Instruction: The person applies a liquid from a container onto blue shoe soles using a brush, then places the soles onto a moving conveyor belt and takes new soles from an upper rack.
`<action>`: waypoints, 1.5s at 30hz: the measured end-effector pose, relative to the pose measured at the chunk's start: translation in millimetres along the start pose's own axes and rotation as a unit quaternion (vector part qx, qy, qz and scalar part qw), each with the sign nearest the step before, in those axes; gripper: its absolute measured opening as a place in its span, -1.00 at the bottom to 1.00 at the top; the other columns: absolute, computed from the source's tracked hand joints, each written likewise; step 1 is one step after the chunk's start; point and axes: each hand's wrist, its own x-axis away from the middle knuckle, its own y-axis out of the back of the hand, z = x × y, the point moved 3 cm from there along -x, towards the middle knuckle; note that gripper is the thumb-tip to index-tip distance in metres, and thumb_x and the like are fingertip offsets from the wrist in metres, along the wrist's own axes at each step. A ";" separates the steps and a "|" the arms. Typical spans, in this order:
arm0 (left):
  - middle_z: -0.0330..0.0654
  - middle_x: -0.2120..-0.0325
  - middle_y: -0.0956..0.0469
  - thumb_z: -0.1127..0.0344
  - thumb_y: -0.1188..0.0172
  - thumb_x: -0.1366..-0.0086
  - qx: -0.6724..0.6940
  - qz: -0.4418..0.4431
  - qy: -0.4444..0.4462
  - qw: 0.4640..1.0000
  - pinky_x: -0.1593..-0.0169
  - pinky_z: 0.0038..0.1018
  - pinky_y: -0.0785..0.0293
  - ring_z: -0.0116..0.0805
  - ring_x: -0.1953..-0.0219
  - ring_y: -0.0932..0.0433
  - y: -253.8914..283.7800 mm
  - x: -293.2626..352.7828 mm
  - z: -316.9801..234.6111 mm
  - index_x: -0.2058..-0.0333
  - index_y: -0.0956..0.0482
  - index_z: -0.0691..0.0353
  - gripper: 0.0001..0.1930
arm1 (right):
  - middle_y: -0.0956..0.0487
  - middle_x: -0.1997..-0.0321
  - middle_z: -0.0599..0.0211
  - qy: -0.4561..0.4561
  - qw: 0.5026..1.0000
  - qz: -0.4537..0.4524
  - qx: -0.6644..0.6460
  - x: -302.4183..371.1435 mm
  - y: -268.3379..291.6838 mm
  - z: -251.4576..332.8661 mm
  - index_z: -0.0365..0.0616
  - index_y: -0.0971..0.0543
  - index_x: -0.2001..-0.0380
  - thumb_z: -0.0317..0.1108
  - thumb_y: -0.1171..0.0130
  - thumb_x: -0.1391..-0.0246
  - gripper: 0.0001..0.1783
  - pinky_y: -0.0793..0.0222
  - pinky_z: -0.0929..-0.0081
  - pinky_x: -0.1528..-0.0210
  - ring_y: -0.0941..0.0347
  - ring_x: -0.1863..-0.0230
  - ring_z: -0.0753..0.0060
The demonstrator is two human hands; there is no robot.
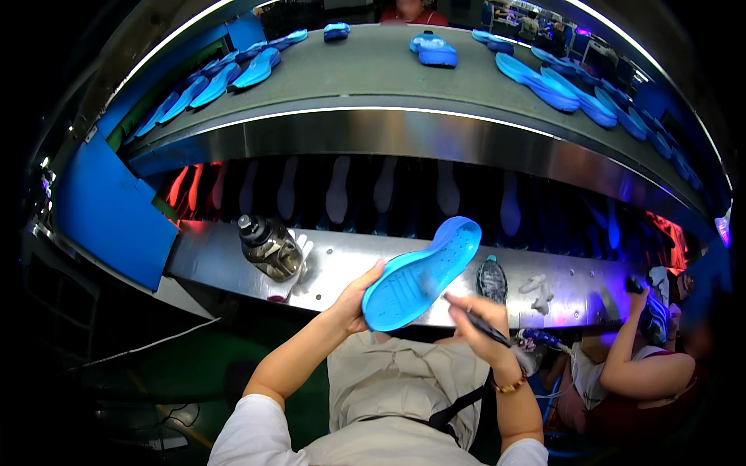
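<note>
A bright blue shoe sole (423, 279) is tilted up in front of me, its inner face with small dimples and ridges toward me. My left hand (356, 299) grips it by the heel end at the lower left, fingers hidden behind it. My right hand (480, 322) is closed around a slim black-handled tool (491, 330), close to the sole's right edge. Motion smears the tool's tip, so its kind cannot be told. Behind my right hand, a dark sole-shaped piece (491, 279) lies on the metal ledge (350, 272).
A dark bottle (269, 248) stands left on the ledge; white crumpled scraps (538, 291) lie right. Above, a grey conveyor belt (350, 74) carries several blue soles (548, 87). More soles (338, 190) sit in the dark space beneath. At right, a co-worker's arm (622, 353) reaches toward the ledge.
</note>
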 end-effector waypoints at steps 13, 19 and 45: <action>0.00 -0.24 0.05 -0.38 0.53 -0.19 0.262 0.132 -0.443 0.847 -0.22 0.13 0.12 -0.05 -0.28 0.05 -55.9 -54.3 -257.2 -0.26 0.14 0.13 -0.16 | -0.34 -0.11 -0.03 0.289 0.824 -0.193 0.447 -89.0 92.0 29.6 -0.33 -0.39 0.02 -0.21 -0.24 0.15 -0.38 -0.16 0.24 -0.17 -0.22 -0.17 0.00; 0.04 -0.29 0.24 -0.35 0.30 -0.19 0.006 0.037 -0.442 0.896 -0.31 -0.27 0.27 -0.10 -0.32 0.16 -104.7 -127.4 -248.5 -0.25 0.35 0.29 -0.06 | 0.01 -0.33 0.01 0.226 0.762 -0.235 0.560 -164.7 114.7 -3.9 -0.29 -0.05 -0.21 -0.15 -0.27 0.23 -0.03 0.21 0.23 -0.33 0.13 -0.36 0.10; 0.21 -0.04 -0.31 -0.46 0.02 0.06 -0.762 -0.439 -0.117 0.461 -0.16 -0.31 -0.16 0.00 -0.14 -0.27 -55.5 -259.4 -357.8 -0.05 -0.30 0.44 0.00 | 0.43 -0.38 0.06 0.270 0.734 -0.282 0.555 -205.5 112.1 -60.6 -0.20 0.34 -0.27 -0.20 -0.18 0.31 0.18 0.66 0.06 -0.34 0.61 -0.40 0.06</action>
